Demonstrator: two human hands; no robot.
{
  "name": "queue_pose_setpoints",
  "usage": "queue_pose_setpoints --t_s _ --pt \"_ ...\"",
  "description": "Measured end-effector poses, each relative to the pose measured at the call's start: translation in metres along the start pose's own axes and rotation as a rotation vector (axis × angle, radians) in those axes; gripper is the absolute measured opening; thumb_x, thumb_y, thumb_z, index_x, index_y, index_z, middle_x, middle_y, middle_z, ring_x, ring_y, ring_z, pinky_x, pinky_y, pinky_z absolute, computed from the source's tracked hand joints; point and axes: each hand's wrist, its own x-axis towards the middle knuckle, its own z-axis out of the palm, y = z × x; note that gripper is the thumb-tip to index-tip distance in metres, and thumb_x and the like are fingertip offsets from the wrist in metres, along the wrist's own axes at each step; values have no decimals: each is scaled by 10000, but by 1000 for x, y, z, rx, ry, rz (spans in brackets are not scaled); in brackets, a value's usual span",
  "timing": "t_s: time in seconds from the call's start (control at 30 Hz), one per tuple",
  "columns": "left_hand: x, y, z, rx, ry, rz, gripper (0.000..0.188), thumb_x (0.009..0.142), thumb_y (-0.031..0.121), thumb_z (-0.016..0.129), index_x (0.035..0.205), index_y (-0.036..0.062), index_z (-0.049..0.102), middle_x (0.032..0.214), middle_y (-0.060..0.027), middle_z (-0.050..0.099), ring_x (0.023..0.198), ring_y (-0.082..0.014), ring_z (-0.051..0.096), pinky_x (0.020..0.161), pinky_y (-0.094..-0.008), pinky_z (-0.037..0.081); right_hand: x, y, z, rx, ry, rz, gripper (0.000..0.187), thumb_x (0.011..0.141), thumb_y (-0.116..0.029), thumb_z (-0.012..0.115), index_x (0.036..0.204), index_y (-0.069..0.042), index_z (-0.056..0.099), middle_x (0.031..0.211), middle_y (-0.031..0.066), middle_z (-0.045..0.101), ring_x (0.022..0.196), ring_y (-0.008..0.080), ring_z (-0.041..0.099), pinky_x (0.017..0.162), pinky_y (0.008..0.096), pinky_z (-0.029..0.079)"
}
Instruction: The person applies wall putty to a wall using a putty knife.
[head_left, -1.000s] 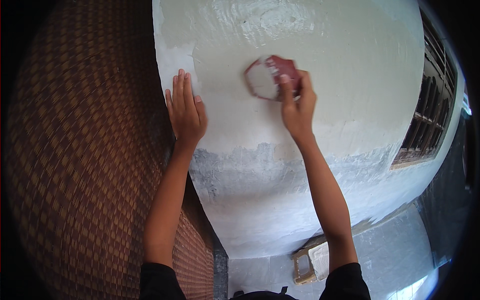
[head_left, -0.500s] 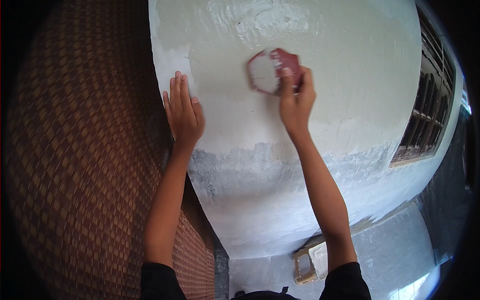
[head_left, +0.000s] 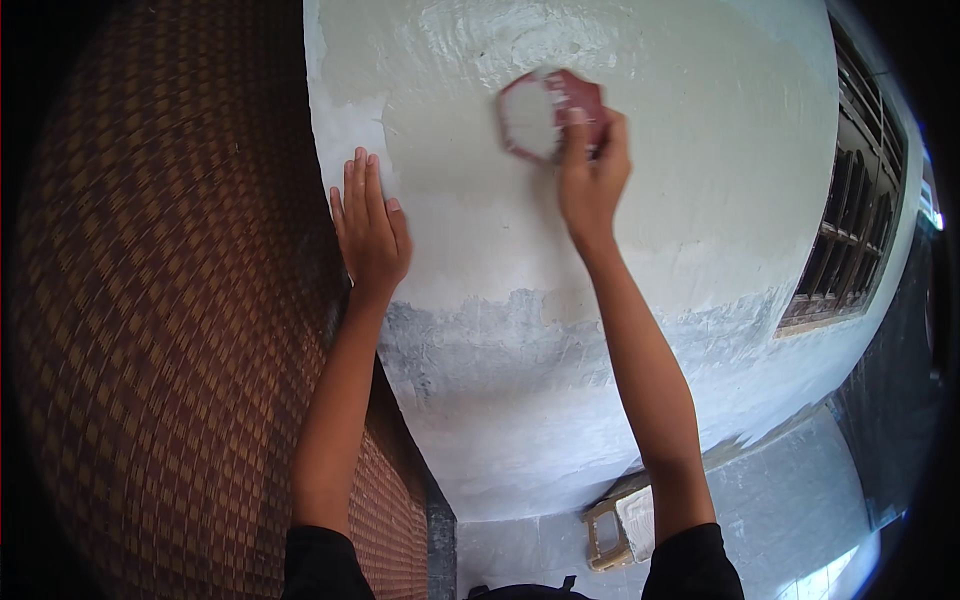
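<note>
My right hand (head_left: 592, 185) pinches a flat red putty scraper (head_left: 578, 100) by its right side, thumb on the face toward me. White putty coats the scraper's left half, and it is slightly blurred against the pale wall (head_left: 700, 150). My left hand (head_left: 372, 222) lies flat near the wall's left edge, palm on the wall and fingers stretched upward, holding nothing. Smooth cream coating covers the upper wall, with a wet, shiny patch just above the scraper. Lower down, the coating ends in a ragged line over a grey band.
A brown woven panel (head_left: 180, 300) stands along the left, meeting the wall's edge. To the right is a wooden barred window (head_left: 855, 220). Below, on the grey tiled floor (head_left: 770, 500), a yellowish stool (head_left: 603, 540) carries a white-smeared board (head_left: 637, 520).
The right hand and the scraper have moved a little up the wall. My left hand stays flat in the same place.
</note>
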Motion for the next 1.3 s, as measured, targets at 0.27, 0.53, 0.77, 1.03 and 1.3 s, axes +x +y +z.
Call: queue_pose_setpoints --t_s 0.27,0.53,0.77,1.03,1.3 --pt "-1 -4 0 -24 -18 -12 539 990 152 370 1514 26 355 1578 -149 363 1485 -321 299 1204 -531 171 12 10 19 -340 -30 -199 211 943 -163 598 1063 11 597 897 164 626 832 348 556 780 458 398" --pt "-1 1 1 -21 -1 -9 536 988 141 379 1511 25 358 1571 -151 373 1475 -324 320 1204 -532 179 35 12 -19 -30 273 167 244 1005 -215 555 1067 18 590 966 118 662 859 209 617 806 330 484" --pt "-5 -1 -1 -24 -12 -23 551 985 151 381 1519 21 341 1583 -149 355 1486 -323 300 1202 -535 177 -18 -11 30 -223 -375 -352 186 932 -161 623 1067 -33 609 834 141 633 811 303 582 805 414 393" --pt "-11 10 0 -10 -28 -35 571 982 171 396 1525 10 325 1592 -154 339 1493 -326 282 1207 -534 157 54 31 -62 -13 508 369 269 1000 -239 574 1059 22 595 969 113 650 867 198 605 815 333 480" --pt "-23 27 5 -10 -26 -117 603 1002 229 396 1530 -35 276 1603 -223 275 1495 -376 252 1205 -547 138 -20 -9 -7 88 -122 103 197 983 -186 608 1056 -3 601 861 145 649 768 235 612 723 352 469"
